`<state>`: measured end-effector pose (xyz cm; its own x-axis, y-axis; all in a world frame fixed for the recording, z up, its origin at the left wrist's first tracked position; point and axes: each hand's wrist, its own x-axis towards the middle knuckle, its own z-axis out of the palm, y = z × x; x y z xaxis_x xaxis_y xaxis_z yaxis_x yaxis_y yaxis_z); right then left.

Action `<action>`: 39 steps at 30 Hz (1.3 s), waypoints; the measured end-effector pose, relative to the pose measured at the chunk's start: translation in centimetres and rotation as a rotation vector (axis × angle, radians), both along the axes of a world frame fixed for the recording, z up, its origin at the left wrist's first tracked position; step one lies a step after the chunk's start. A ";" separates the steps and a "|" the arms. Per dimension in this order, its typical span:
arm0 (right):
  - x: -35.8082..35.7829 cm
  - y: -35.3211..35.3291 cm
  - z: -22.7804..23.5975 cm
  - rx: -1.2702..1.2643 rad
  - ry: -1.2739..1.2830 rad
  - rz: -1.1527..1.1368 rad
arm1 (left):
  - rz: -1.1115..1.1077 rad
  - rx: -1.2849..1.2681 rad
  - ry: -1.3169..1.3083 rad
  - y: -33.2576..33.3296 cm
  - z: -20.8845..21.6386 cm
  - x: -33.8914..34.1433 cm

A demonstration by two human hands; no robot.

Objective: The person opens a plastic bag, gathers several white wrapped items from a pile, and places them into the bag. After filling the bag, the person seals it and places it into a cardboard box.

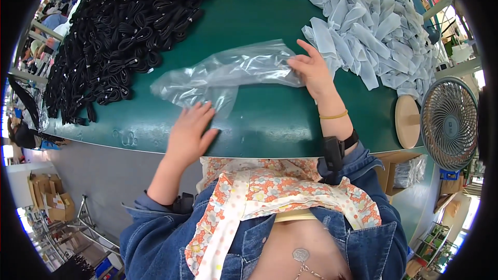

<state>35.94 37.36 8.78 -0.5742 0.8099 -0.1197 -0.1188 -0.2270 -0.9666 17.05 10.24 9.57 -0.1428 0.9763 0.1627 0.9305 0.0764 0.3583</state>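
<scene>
A long clear plastic bag [228, 72] lies crumpled and partly raised over the green table [259, 8]. At its right end, my right hand [314, 72] has the film between thumb and fingers, with the index finger pointing up and away. My left hand [192, 132] rests nearly flat at the bag's lower edge, close to the table's front edge, its fingers spread and the fingertips touching the film. To the left spreads a big heap of coiled black cords [135, 26]. Beyond my right hand lies a pile of pale translucent plastic sleeves [363, 26].
A round fan [449, 124] stands at the right end of the table beside a beige disc-shaped object [407, 122]. Below it, an open cardboard box [389, 171] holds clear plastic packets [411, 171]. More cartons [54, 199] and a metal frame [96, 233] stand at lower left.
</scene>
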 end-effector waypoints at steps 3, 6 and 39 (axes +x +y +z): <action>1.1 1.4 0.8 -0.032 0.010 0.023 | 0.099 -0.001 -0.043 -2.1 -0.3 -3.4; 0.9 1.6 1.2 -0.048 0.006 0.074 | 0.220 0.133 0.051 -4.4 -2.1 -7.7; 2.7 -1.4 5.2 1.056 0.046 -0.213 | 0.351 0.450 -0.723 5.1 7.6 1.6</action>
